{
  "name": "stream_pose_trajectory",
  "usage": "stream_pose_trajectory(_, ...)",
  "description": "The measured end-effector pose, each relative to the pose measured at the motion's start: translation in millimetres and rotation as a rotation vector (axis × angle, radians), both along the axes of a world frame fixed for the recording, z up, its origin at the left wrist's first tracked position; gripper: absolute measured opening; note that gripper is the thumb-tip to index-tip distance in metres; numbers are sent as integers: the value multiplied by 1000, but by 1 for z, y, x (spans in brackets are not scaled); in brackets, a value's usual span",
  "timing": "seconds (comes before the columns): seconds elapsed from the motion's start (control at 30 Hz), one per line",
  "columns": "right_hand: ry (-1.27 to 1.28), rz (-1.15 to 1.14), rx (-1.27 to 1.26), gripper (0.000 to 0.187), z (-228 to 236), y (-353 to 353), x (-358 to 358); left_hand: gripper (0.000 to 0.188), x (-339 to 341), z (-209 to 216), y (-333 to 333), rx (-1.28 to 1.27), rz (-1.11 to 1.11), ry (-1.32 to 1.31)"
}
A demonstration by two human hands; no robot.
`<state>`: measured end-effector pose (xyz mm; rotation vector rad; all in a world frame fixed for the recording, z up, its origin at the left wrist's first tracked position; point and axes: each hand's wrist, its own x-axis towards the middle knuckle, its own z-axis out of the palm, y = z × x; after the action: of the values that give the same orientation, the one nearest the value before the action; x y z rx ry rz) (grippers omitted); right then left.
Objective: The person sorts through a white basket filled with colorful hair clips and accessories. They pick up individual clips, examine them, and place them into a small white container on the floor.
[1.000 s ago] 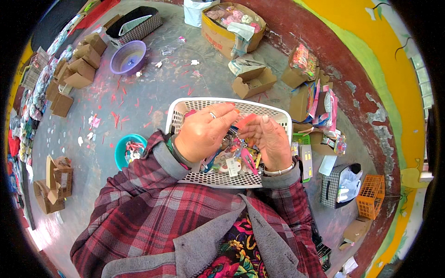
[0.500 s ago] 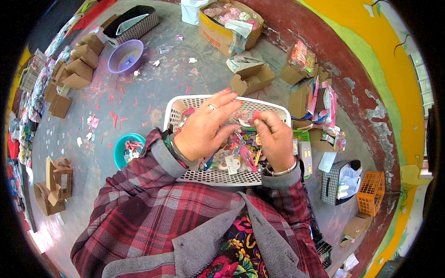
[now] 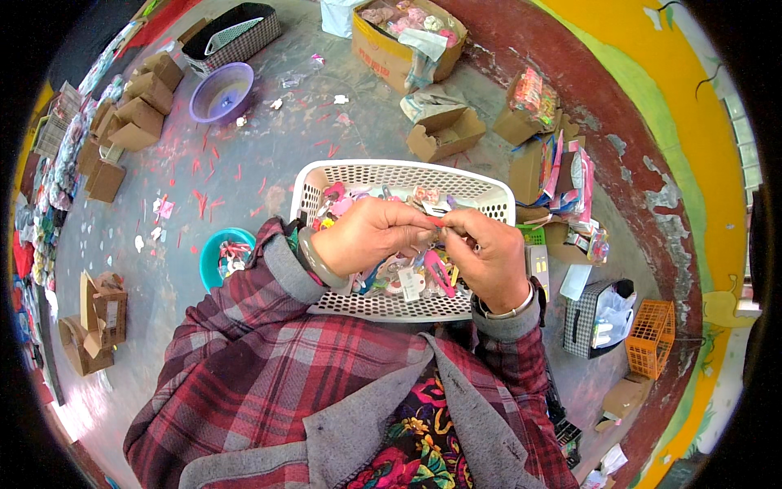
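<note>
Hands (image 3: 371,240) (image 3: 493,259) pinch a small red piece (image 3: 435,221) over a white basket (image 3: 391,307) holding an unreadable white tag (image 3: 410,284)

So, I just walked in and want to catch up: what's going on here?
A person has their left hand and right hand together over a white basket that holds a jumble of small items. The right hand pinches a small red piece; the left fingers are right at it, though their exact grip is hard to see. A turquoise bowl stands on the floor to the left.
</note>
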<state>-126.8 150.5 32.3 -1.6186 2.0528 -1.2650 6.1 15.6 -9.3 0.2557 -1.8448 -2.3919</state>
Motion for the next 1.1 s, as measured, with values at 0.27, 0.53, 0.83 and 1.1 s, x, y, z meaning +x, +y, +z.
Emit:
stream_pose_trajectory(0.27,-14,-2,87,7,-4,-3,5,21,0,3,1,-41,-48,-6)
stream_pose_trajectory(0.53,-335,32,96,4,-1,2,-1,18,0,3,-6,254,-57,-30)
stream_pose_trajectory(0.83,-302,36,117,9,-7,-1,1,14,1,5,-6,91,-69,-123)
stream_pose_trajectory(1.1,-409,28,63,8,-6,-1,1,17,0,16,-4,97,27,-123)
